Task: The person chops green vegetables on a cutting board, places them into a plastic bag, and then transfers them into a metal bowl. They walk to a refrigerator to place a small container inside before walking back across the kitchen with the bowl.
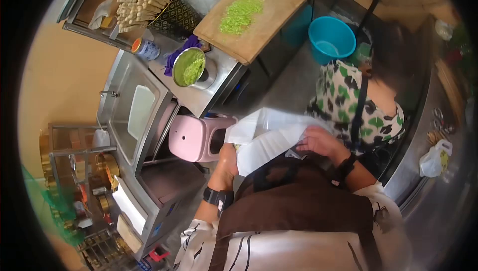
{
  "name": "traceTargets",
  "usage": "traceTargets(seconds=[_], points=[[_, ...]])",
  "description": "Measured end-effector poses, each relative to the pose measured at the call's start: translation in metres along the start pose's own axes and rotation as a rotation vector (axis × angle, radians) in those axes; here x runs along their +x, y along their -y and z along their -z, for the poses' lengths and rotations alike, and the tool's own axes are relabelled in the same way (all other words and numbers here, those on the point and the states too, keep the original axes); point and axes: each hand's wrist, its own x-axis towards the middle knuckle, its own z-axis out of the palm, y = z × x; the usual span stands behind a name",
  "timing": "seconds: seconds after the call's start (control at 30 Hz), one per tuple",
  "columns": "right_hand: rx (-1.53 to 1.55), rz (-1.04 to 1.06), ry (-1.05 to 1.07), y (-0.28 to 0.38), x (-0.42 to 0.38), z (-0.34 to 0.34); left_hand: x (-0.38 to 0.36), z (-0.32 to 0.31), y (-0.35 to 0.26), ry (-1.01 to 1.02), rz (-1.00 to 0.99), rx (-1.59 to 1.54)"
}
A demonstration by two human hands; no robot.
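Note:
In front of my brown apron I hold a thin white bag (pixel 271 139), its top spread and its sides creased. My left hand (pixel 228 160) grips its left edge, with most of the fingers hidden behind the white material. At the bag's right end my right hand (pixel 321 141) pinches the rim, partly blurred. Whether anything lies inside the bag cannot be seen clearly. Beyond my left hand stands a pink plastic stool (pixel 186 139). A person in a green, black and white patterned top (pixel 348 102) is close by my right hand.
Chopped greens (pixel 241 14) lie on a wooden board (pixel 284 9), and more fill a steel pot (pixel 211 74) on the counter. A sink (pixel 119 79) is at left. A blue tub (pixel 331 39) stands on the floor. Scissors (pixel 440 121) and a white plastic bag (pixel 434 160) lie on the right counter.

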Motion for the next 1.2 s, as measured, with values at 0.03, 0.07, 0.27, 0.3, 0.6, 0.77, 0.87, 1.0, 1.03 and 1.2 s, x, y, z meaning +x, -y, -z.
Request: traceTargets(seconds=[0.03,0.07,0.27,0.3,0.6,0.77,0.87,1.0,1.03,1.2], points=[[-0.084,0.034,-0.029,0.006,0.014,0.002,0.005,-0.005,-0.005,-0.011,0.005,0.002],[-0.121,0.058,-0.055,0.015,0.028,0.003,0.012,-0.009,-0.012,-0.020,0.010,0.003],[-0.193,0.252,-0.341,0.074,0.073,-0.031,0.076,0.018,-0.068,0.077,0.033,0.460],[-0.199,0.282,-0.349,0.080,0.080,-0.033,0.082,0.020,-0.080,0.090,0.026,0.650],[-1.047,0.590,-0.599,0.145,0.102,-0.152,0.068,-0.049,-0.184,-0.011,-1.132,1.356],[-0.908,0.739,-0.335,0.167,0.137,-0.177,0.093,-0.097,-0.205,0.443,-0.787,0.862],[-1.007,0.679,-0.208,0.186,0.155,-0.196,0.108,-0.122,-0.215,0.457,-0.600,0.694],[-0.950,0.540,-0.079,0.217,0.180,-0.198,0.140,-0.142,-0.225,0.285,-0.751,0.574],[-0.929,0.504,-0.076,0.225,0.184,-0.197,0.141,-0.149,-0.230,0.284,-0.743,0.529],[-0.867,0.528,0.018,0.255,0.214,-0.170,0.154,-0.153,-0.248,0.342,-0.623,0.582]])
